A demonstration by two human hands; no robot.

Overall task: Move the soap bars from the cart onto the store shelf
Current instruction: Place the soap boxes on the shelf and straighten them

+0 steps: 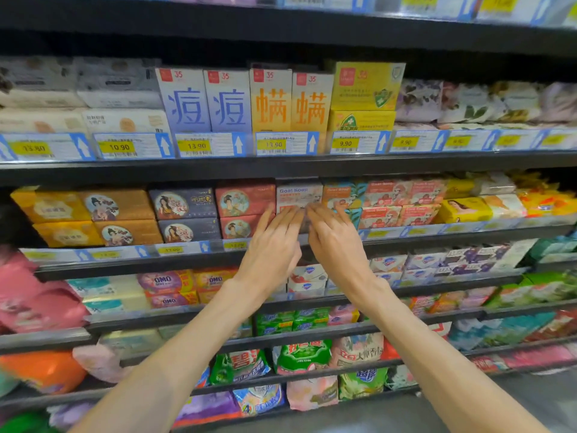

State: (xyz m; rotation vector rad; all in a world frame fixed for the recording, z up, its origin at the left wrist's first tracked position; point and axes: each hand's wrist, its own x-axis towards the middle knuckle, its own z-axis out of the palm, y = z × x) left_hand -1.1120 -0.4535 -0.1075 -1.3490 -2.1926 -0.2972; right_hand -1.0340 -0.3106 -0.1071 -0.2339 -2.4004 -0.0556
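Observation:
Both my hands reach up to the second shelf [193, 264] from the top in view. My left hand [271, 245] and my right hand [334, 242] lie side by side with straight fingers. Their fingertips press against the lower front of a pale "Goat Soap" box [298, 193] standing among the boxed soap bars. Another box beneath it is mostly hidden behind my fingers. Neither hand grips anything. The cart is out of view.
Red [245, 200] and dark grey soap boxes [182, 203] stand left of the Goat Soap box, orange-patterned Goat Soap boxes [387, 195] right of it. Taller boxes [229, 101] fill the shelf above. Lower shelves hold wrapped soaps and bagged goods [304, 356]. Price tags line each shelf edge.

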